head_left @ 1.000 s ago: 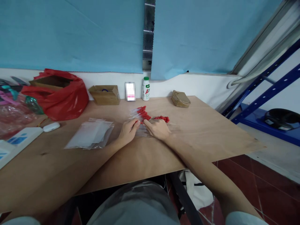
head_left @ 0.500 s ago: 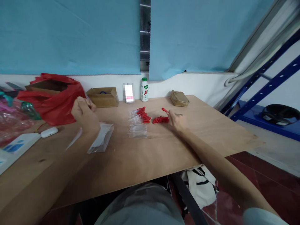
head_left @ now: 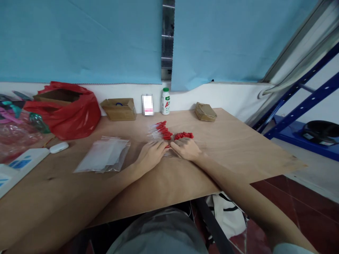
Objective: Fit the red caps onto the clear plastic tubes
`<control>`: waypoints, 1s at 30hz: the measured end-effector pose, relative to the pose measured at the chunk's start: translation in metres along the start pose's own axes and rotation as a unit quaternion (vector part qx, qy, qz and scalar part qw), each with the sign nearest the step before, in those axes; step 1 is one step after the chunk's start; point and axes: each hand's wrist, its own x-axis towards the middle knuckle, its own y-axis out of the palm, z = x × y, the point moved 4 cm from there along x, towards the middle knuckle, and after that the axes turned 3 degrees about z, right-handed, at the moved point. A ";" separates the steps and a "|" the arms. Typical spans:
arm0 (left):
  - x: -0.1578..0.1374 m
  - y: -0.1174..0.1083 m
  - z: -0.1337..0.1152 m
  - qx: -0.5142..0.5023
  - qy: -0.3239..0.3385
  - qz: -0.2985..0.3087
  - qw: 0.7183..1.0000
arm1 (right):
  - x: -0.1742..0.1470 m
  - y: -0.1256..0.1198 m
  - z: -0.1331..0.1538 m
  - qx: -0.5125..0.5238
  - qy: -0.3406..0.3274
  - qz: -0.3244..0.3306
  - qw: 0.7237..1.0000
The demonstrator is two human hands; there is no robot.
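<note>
My left hand (head_left: 151,155) and my right hand (head_left: 187,148) meet low over the middle of the table, fingertips nearly touching. Between them shows a small red rubber bulb (head_left: 167,146), pinched by my right fingers. The left fingers are closed too, but what they pinch is hidden. Under and between the hands lie thin clear tubes (head_left: 166,154), mostly covered. Just beyond is a pile of droppers (head_left: 160,130) with clear stems and red bulb ends. A heap of loose red bulbs (head_left: 184,135) lies right behind my right hand.
Clear zip bags (head_left: 102,155) lie to the left, near a power strip (head_left: 29,158) and a white case (head_left: 59,147). Along the back stand a red bag (head_left: 71,120), an open cardboard box (head_left: 122,111), a white bottle (head_left: 165,102) and a brown package (head_left: 205,112).
My left hand has come down from beside the red bag to the middle, uncovering the zip bags. My right hand has moved left and nearer me with the red bulb, meeting it.
</note>
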 end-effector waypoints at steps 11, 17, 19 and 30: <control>0.003 0.001 0.015 0.057 0.053 0.020 0.997 | -0.006 0.002 -0.008 -0.001 -0.027 -0.010 1.000; 0.007 -0.011 0.007 0.019 0.062 0.011 0.998 | -0.011 -0.008 -0.012 0.027 -0.017 -0.046 0.998; 0.006 -0.013 0.007 -0.018 0.052 0.003 0.999 | -0.012 -0.008 -0.013 0.033 -0.013 -0.056 0.998; 0.000 -0.014 0.007 -0.004 0.062 -0.026 0.998 | -0.014 -0.006 -0.013 -0.014 -0.017 -0.041 0.999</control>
